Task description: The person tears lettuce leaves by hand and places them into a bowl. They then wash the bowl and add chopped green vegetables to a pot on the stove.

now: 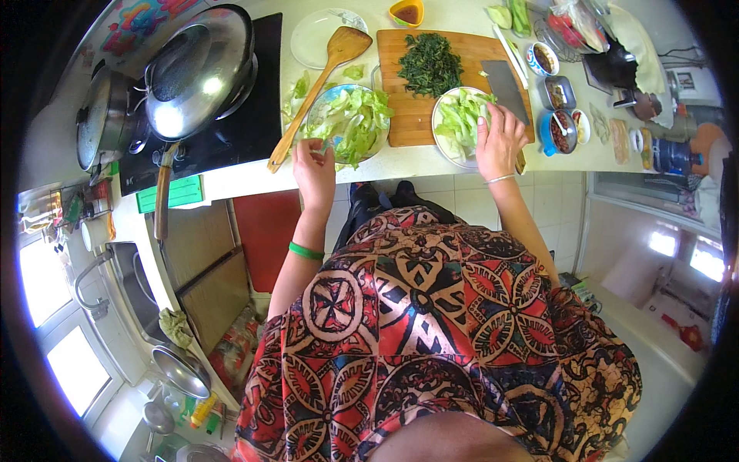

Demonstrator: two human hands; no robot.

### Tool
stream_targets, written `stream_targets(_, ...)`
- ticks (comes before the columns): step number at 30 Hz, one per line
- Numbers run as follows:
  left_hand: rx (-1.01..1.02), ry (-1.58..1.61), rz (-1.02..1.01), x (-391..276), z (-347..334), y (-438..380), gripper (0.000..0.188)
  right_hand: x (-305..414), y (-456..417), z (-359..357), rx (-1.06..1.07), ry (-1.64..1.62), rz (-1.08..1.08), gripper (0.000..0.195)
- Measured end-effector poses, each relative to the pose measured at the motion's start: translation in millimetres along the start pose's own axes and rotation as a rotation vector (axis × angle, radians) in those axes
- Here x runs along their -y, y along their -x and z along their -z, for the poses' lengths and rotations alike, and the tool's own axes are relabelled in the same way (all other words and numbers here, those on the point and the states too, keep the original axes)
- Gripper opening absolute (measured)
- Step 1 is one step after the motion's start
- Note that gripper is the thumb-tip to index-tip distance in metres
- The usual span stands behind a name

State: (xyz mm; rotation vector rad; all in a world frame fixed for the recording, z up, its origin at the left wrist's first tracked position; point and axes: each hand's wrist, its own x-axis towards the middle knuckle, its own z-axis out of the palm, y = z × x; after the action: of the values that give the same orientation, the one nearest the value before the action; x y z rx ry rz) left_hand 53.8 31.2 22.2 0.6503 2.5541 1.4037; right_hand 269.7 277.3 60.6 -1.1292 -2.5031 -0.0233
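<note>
Torn green lettuce leaves (353, 124) are heaped on a blue-patterned plate (378, 149) at the counter's front edge. My left hand (314, 173) is at that plate's near left side, fingers curled; whether anything is between them is hidden. To the right, a white bowl (441, 153) with more lettuce (459, 122) overlaps the front of a wooden cutting board (413, 136). My right hand (501, 141) reaches over this bowl's right rim, thumb and fingers on the leaves. A wooden spatula (323, 78) lies slanted along the left side of the blue-patterned plate.
Chopped dark greens (430, 63) and a cleaver (505, 86) lie on the board. A wok with a lid (199, 81) sits on the black cooktop (260, 133), its handle (164, 196) jutting past the counter edge. Small seasoning bowls, including a blue cup (559, 133), stand right of the board.
</note>
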Motion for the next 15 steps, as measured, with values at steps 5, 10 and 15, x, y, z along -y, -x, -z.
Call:
stream_targets(5,-0.083,-0.335,-0.34,3.9,-15.0,-33.5,0.028,31.5,-17.1,3.8,-0.06,-0.012,0.077,0.031)
stream_targets(10,-0.06,-0.278,-0.317,15.4,-24.5,-44.7,0.02,90.4,-25.9,3.4,-0.002,-0.223,0.248,0.025)
stream_targets(15,-0.075,0.063,-0.035,-14.4,-13.9,-33.6,0.014,131.5,-31.2,-7.9,0.207,-0.728,0.319,0.028)
